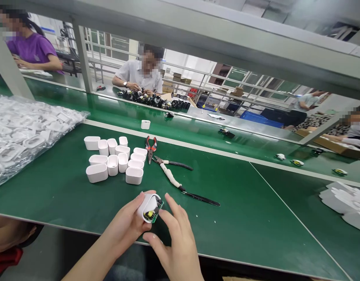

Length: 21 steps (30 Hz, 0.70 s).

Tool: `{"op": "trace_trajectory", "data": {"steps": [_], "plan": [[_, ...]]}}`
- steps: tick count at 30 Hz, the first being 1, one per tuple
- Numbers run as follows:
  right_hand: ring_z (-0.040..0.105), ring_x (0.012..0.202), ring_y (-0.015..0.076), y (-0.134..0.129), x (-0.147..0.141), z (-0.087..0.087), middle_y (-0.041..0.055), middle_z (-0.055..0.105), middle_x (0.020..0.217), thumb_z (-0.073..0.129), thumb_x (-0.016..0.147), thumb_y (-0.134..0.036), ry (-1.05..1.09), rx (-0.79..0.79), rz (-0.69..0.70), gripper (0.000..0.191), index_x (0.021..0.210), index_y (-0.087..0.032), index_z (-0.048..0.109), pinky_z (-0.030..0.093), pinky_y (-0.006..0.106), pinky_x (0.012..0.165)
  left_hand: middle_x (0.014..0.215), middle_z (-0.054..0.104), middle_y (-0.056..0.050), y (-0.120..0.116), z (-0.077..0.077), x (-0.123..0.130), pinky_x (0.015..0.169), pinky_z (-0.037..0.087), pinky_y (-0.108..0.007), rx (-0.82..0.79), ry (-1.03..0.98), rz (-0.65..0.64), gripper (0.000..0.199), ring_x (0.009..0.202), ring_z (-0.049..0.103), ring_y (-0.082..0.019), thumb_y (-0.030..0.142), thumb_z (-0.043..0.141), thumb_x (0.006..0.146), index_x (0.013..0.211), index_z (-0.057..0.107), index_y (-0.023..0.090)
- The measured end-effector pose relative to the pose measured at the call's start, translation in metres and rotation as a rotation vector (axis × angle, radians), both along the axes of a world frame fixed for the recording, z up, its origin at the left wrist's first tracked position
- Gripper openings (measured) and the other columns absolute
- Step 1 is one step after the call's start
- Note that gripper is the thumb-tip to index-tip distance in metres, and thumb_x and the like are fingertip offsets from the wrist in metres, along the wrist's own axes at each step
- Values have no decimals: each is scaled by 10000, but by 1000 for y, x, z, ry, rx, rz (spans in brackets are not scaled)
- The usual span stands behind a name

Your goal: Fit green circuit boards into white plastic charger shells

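Observation:
My left hand is closed around a white oval plastic housing, tilted so its mouth faces right. A green circuit board with a yellow part sticks partly out of that mouth. Beside it, my right hand has its thumb and fingers apart; the index finger is close to the board, and I cannot tell whether it touches. Several white housings stand grouped on the green table. Right of them lie red-handled pliers, cutters with white-wrapped handles and black tweezers.
A clear bag of white plastic frames lies at the left. White parts are piled at the right edge. Beyond the pale strip, a green lane carries a lone white housing and scattered boards. Co-workers sit across the bench.

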State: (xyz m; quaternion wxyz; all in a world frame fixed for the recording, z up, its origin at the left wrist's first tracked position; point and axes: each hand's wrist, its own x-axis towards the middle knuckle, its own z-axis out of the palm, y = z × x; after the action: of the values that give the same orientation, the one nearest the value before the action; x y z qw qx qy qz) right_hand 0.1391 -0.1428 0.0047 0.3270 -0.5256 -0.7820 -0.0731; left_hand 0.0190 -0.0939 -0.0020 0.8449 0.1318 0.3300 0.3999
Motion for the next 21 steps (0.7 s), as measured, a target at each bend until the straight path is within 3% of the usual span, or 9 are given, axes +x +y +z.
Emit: {"op": "trace_trajectory", "data": {"steps": [6,11,14,17,21], "plan": [[471,1025,215,5,-7,-11,158,515,1080,486,747,-206,166,33,55,247,979,-185,402,433,393,785,702,559,-30,1,2,-2,463,363,-166,-12,-31,-63,242,534,468,-77,284,428,803,890,585,122],[510,973,220,9,-14,-12,167,524,1065,504,737,-223,220,52,37,109,823,-182,451,462,352,734,594,546,-22,1,1,-1,497,387,-175,-28,-24,-112,236,541,496,-94,276,451,790,705,595,109],[501,987,224,11,-17,-16,162,517,1073,511,731,-240,257,57,32,164,863,-184,432,465,349,730,542,514,-4,1,-2,0,486,379,-179,-6,-2,-128,260,487,468,-82,312,459,781,673,580,109],[514,963,205,11,-17,-21,123,527,1048,494,724,-196,315,38,-1,226,922,-201,384,461,354,738,638,544,-6,2,1,-1,580,407,-198,140,91,-143,230,593,505,-101,338,473,765,783,568,129],[503,965,204,7,-10,-21,117,500,1067,504,705,-180,320,10,-85,410,1072,-190,321,459,349,749,831,578,-13,2,14,-10,713,406,-205,477,481,-18,222,798,524,-133,286,555,690,868,530,154]]}}
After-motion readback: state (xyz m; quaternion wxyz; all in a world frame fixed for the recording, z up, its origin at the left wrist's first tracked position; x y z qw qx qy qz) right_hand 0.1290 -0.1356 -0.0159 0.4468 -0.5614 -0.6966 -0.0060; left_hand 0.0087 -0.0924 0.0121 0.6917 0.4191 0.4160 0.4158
